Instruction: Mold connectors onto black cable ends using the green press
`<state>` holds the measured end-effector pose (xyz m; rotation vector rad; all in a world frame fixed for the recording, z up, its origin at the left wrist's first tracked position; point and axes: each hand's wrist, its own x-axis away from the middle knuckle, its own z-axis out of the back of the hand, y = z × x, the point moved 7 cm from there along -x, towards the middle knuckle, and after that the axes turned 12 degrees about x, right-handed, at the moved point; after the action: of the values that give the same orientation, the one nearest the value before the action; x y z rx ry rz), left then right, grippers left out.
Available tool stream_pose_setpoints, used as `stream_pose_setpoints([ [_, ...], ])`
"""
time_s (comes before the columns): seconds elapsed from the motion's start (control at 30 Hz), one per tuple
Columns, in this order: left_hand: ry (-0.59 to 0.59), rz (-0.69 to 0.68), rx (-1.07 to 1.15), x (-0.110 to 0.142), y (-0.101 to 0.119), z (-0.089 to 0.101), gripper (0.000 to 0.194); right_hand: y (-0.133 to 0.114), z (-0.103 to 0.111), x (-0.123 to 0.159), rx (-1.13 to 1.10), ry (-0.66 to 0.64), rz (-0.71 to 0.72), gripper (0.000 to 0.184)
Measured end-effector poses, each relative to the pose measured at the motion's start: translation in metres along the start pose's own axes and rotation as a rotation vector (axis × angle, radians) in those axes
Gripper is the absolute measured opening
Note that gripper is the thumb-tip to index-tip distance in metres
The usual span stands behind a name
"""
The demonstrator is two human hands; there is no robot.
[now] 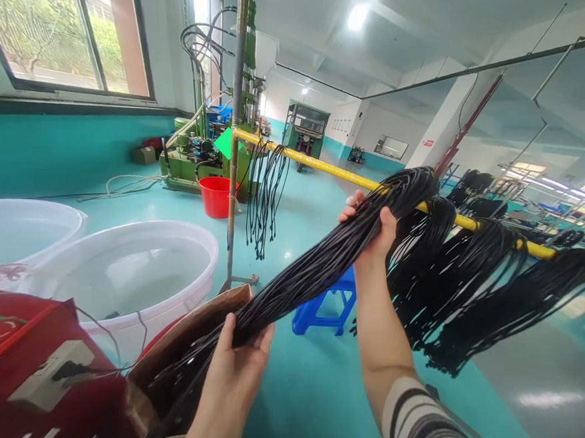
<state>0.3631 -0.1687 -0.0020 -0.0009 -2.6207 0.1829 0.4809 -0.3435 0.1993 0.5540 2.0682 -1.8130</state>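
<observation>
A thick bundle of black cables stretches slantwise between my two hands. My left hand grips its lower part from beneath, thumb on top, above an open cardboard box. The loose cable ends hang down over that box. Higher up, my right hand is wrapped round the same bundle close to a yellow rail. The upper end of the bundle loops at the rail; whether it still rests on it I cannot tell. More black cable bundles hang from the rail on the right.
Several thin cables dangle at the rail's left end, beside a rusty upright post. Large white tubs and a red machine box stand at left. A blue stool and a red bucket are on the floor.
</observation>
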Motion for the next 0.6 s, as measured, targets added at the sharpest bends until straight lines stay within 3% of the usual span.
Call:
stream_pose_setpoints([
  [0.07,0.002,0.147,-0.097,0.007,-0.016,-0.002,0.035,-0.011,-0.007,-0.034,-0.053,-0.036,0.009,0.037],
  [0.17,-0.103,0.306,-0.297,0.017,-0.027,-0.003,0.034,-0.015,-0.014,-0.092,-0.073,-0.098,-0.061,0.027],
  [0.3,-0.088,0.209,-0.422,0.009,-0.003,0.021,0.036,0.001,-0.001,-0.149,0.014,-0.095,-0.234,0.023],
  [0.47,0.057,0.206,-0.529,-0.005,0.021,0.071,0.033,0.039,0.025,-0.16,0.028,-0.113,-0.453,0.011],
  [0.6,0.073,0.234,-0.599,-0.006,0.021,0.088,0.028,0.058,0.038,-0.154,0.051,-0.128,-0.501,0.012],
])
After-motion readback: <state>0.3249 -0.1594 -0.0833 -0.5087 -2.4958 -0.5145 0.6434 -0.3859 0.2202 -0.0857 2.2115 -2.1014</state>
